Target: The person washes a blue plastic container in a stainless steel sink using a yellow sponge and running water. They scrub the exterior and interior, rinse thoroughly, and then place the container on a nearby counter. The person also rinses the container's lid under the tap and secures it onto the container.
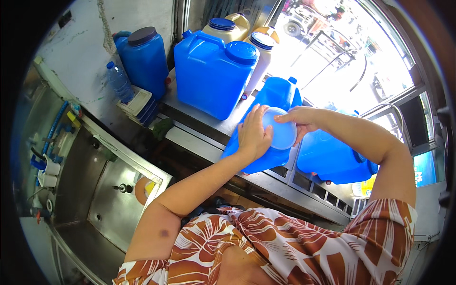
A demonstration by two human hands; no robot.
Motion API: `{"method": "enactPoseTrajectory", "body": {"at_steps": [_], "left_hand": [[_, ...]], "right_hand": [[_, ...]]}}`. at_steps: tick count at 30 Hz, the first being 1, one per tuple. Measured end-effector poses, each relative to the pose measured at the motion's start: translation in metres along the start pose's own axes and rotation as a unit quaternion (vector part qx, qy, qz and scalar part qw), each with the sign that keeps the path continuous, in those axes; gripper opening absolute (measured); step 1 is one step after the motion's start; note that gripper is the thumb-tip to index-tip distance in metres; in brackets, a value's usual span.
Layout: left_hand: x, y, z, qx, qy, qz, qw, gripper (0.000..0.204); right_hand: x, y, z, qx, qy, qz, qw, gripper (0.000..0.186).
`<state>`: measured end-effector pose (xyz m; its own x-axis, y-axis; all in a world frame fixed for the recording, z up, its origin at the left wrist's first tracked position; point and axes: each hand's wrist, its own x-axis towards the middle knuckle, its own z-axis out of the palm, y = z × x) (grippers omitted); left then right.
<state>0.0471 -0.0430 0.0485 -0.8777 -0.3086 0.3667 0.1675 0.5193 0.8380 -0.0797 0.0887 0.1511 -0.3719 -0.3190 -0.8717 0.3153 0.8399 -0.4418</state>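
A round pale-blue lid (280,133) sits at the near end of a blue water jug (274,92) on the metal counter. My left hand (255,132) wraps the lid's left edge, thumb bent against its rim. From the other side my right hand (304,121) grips it, thumb on the upper edge and fingers around the side. Whether the lid rests on the jug's mouth or is held just above it, I cannot tell. To the left stands a larger blue jug (209,73) with a blue cap; further blue jugs (327,149) lie close to my right hand.
A dark-capped blue jug (145,61), a plastic bottle (119,81) on stacked containers (137,105) and cream jugs (223,29) stand farther off. At left is a steel sink (107,204). A metal-framed window opening (418,95) borders the counter's far right.
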Motion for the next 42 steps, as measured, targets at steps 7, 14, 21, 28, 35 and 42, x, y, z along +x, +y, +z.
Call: {"method": "enactPoseTrajectory", "body": {"at_steps": [7,14,21,28,35,42], "left_hand": [[0.024,-0.018,-0.014,-0.117,-0.059,-0.022,0.991,0.043],[0.065,-0.023,0.003,-0.251,-0.238,-0.255,0.903,0.057],[0.059,-0.030,0.005,-0.218,-0.271,-0.216,0.912,0.041],[0.058,-0.025,0.001,-0.227,-0.269,-0.183,0.918,0.032],[0.045,-0.009,-0.008,-0.158,-0.246,-0.182,0.939,0.034],[0.047,-0.017,-0.005,-0.106,-0.283,-0.190,0.934,0.045]], "right_hand": [[0.010,-0.009,-0.026,-0.096,0.061,-0.029,0.993,0.087],[0.005,0.029,-0.005,-0.016,0.170,-0.041,0.984,0.104],[0.008,0.040,0.015,0.172,0.038,-0.025,0.984,0.098],[0.014,0.034,0.006,0.177,0.025,0.009,0.984,0.093],[0.010,0.032,0.018,0.168,0.066,0.012,0.984,0.091],[0.008,0.032,0.025,0.149,0.107,-0.004,0.983,0.082]]}}
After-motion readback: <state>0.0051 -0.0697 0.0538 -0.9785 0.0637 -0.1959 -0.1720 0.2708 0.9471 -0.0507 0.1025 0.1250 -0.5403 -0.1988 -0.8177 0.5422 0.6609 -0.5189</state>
